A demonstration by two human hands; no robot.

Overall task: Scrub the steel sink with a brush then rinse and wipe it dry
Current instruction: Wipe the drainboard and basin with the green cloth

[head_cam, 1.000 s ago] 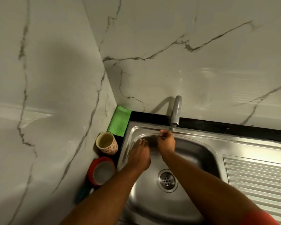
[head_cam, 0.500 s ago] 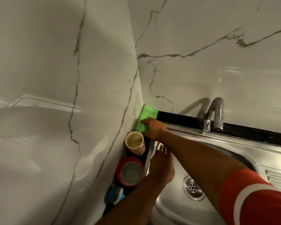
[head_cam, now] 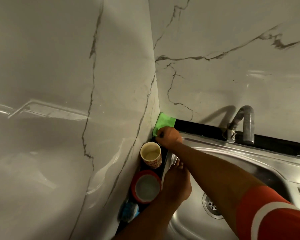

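The right hand [head_cam: 169, 138], which was under the tap [head_cam: 244, 123] one second ago, now grips the near edge of the green cloth [head_cam: 164, 123] in the wall corner (fingers curled on it). The left hand [head_cam: 177, 183] stays flat on the left rim of the steel sink [head_cam: 249, 163], fingers straight.

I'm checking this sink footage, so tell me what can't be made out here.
Head view only:
- Green cloth: near end hidden under the right hand.
- Left hand: fingertips hidden behind the right forearm.
- Steel sink: right and near parts cut off by the frame.
- Blue thing: too dark to identify.
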